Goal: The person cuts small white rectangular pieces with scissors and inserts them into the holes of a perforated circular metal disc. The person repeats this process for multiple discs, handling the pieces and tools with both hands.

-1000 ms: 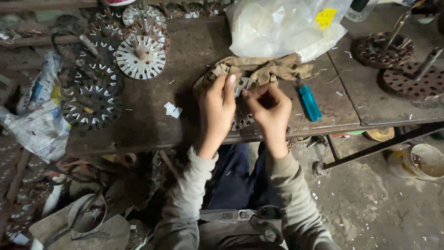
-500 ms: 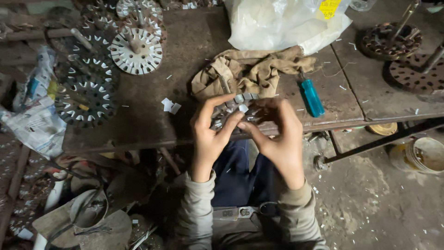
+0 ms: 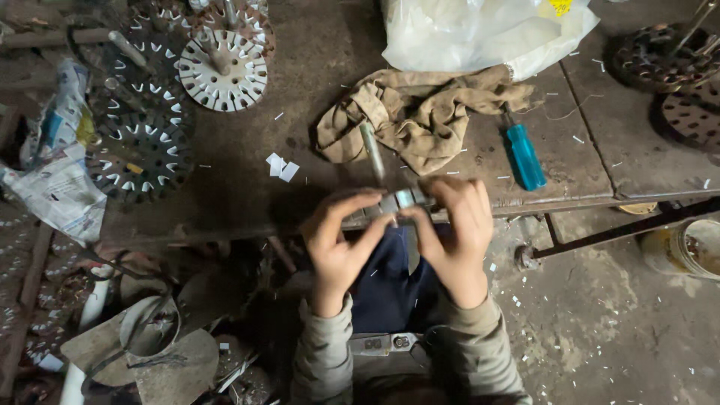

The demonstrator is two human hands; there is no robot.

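Both hands clamp a small metal part (image 3: 405,199) at the near edge of the workbench (image 3: 315,67), the left hand (image 3: 339,244) pinching it from the left and the right hand (image 3: 455,229) curled over it from the right. Fingers hide most of the part, so its shape is hard to make out; only a shiny bit shows between the thumbs. A thin metal rod (image 3: 372,150) runs from the part away toward the far side, tilted slightly left, its tip lying over the crumpled tan rag (image 3: 420,112). Half a second earlier the hands were nearer the body and the rod was not visible. A blue-handled screwdriver (image 3: 523,155) lies right of the rag, a white slotted disc (image 3: 223,70) far left.
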